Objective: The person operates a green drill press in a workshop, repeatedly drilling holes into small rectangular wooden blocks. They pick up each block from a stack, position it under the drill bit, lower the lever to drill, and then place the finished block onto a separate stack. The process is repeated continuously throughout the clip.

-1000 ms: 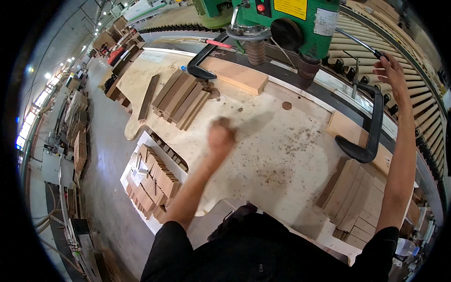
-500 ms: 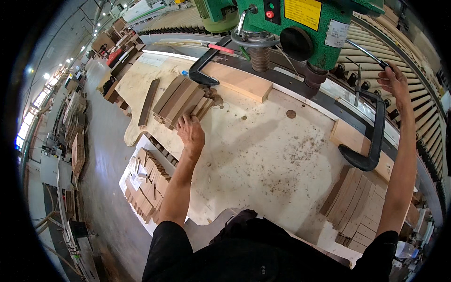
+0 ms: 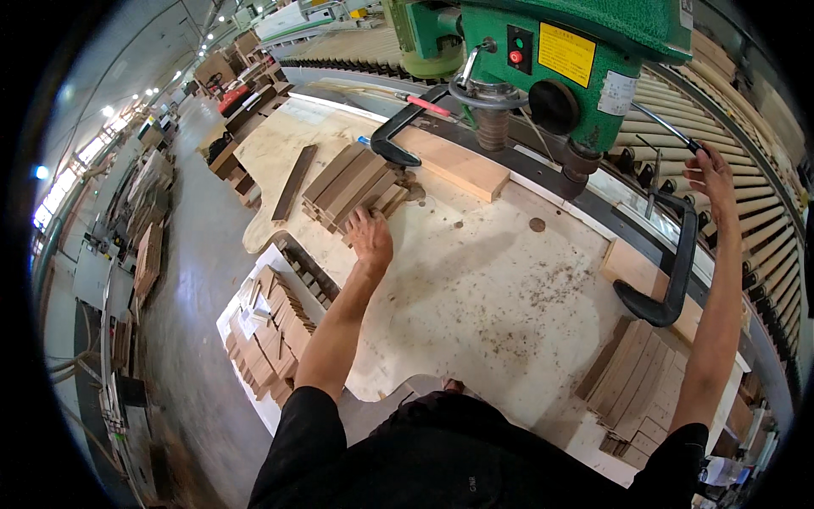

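Note:
My left hand (image 3: 370, 237) is at the near right end of a stack of brown wooden strips (image 3: 348, 181), fingers curled over a strip there. Part of that strip is hidden beneath the fingers. Up at the right, my right hand (image 3: 712, 180) grips the black-tipped end of a metal lever (image 3: 666, 124) with thumb and forefinger, its other fingers loosely bent. The lever runs to a green drill press (image 3: 589, 72), whose chuck (image 3: 578, 167) hangs above the pale worktable (image 3: 458, 314).
Black C-clamps (image 3: 674, 288) hold light wooden blocks (image 3: 454, 161) along the table's back edge. A lone dark strip (image 3: 294, 182) lies left of the stack. More strips (image 3: 636, 373) sit front right, and cut pieces (image 3: 275, 327) lie on a white board at left. Rollers (image 3: 721, 182) stand behind.
The whole view has shifted slightly, so the scene sits a little lower and mostly further right. Both hands stay in about the same places, at the strips and on the lever.

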Available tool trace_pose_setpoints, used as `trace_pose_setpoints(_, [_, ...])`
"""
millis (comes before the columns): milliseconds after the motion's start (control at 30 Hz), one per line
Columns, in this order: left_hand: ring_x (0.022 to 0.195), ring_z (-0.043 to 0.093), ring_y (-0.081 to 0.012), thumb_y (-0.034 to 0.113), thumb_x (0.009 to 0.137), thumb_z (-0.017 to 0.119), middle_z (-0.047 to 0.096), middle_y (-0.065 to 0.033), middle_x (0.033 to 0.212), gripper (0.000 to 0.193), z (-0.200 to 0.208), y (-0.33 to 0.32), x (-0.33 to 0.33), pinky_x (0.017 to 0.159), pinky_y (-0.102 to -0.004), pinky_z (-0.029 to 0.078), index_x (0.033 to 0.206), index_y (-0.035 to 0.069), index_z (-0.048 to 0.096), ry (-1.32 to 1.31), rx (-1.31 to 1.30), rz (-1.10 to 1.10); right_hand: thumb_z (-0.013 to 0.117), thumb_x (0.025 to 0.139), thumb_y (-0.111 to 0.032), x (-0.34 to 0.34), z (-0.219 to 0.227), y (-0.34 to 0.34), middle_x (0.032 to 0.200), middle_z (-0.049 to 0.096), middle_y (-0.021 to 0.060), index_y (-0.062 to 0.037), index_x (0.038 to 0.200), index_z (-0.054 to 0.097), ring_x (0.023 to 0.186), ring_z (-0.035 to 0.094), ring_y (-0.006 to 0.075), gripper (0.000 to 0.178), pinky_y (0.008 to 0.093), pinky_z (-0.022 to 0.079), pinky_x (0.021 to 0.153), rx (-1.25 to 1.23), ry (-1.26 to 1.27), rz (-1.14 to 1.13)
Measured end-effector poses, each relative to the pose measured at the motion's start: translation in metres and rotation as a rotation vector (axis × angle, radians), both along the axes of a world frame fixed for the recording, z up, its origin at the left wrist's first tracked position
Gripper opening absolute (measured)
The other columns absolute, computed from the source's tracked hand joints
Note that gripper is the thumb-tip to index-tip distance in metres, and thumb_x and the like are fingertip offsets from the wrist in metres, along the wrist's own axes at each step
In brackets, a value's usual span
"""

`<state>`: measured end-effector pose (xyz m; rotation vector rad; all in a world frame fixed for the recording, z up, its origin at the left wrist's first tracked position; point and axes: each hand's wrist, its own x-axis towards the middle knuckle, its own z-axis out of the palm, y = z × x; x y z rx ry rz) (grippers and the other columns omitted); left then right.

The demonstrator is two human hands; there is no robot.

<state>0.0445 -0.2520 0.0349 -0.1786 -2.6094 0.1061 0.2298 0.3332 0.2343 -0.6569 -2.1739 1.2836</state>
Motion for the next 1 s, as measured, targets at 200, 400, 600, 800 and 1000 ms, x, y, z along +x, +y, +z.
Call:
trace_pose_setpoints(200, [0.106, 0.053, -0.0313, 0.015, 0.088, 0.053, 0.056, -0.0152, 0.107, 0.025, -0.015, 0.014, -0.014, 0.090, -0.0414, 0.042, 0.110, 0.006, 0.063, -0.003, -0.062, 0.104, 0.058, 0.096, -0.039, 0.004, -0.003, 0.005, 0.093, 0.068, 0.0028, -0.0124, 0.138, 0.050, 0.081, 0.067, 0.0124, 0.050, 0.0278, 0.051, 0.069, -0.005, 0.066, 0.033])
trace_pose_setpoints(400, [0.107, 0.058, -0.0336, 0.008, 0.083, 0.055, 0.062, -0.0191, 0.111, 0.023, -0.001, -0.001, -0.014, 0.086, -0.0448, 0.046, 0.106, 0.006, 0.062, -0.071, 0.020, -0.083, 0.058, 0.096, -0.037, 0.001, -0.002, 0.005, 0.096, 0.068, 0.0054, -0.0094, 0.131, 0.053, 0.086, 0.066, 0.0134, 0.045, 0.0305, 0.052, 0.074, -0.033, 0.094, 0.064])
trace_pose_setpoints(600, [0.093, 0.059, -0.0414, -0.003, 0.079, 0.054, 0.064, -0.0217, 0.097, 0.026, 0.039, 0.074, 0.021, 0.078, -0.0464, 0.048, 0.103, 0.003, 0.064, -0.319, 0.338, -0.903, 0.055, 0.098, -0.033, 0.008, 0.005, -0.011, 0.093, 0.068, 0.0041, -0.0101, 0.135, 0.051, 0.081, 0.068, 0.0130, 0.044, 0.0295, 0.054, 0.071, -0.027, 0.071, 0.056])
trace_pose_setpoints(800, [0.098, 0.059, -0.0347, -0.001, 0.074, 0.052, 0.065, -0.0159, 0.096, 0.031, 0.019, 0.214, 0.021, 0.087, -0.0451, 0.046, 0.098, 0.009, 0.069, -0.416, 0.284, -1.228, 0.058, 0.097, -0.030, 0.005, 0.003, -0.008, 0.088, 0.069, 0.0034, -0.0120, 0.132, 0.054, 0.071, 0.067, 0.0107, 0.039, 0.0252, 0.049, 0.057, -0.020, 0.073, 0.027])
trace_pose_setpoints(1000, [0.111, 0.054, -0.0374, 0.010, 0.082, 0.059, 0.063, -0.0136, 0.117, 0.025, -0.004, 0.241, 0.037, 0.095, -0.0454, 0.043, 0.105, 0.007, 0.068, -0.133, 0.329, -1.077, 0.056, 0.097, -0.031, 0.004, 0.007, -0.012, 0.087, 0.068, 0.0039, -0.0129, 0.131, 0.055, 0.071, 0.067, 0.0106, 0.038, 0.0264, 0.049, 0.060, 0.000, 0.035, 0.006])
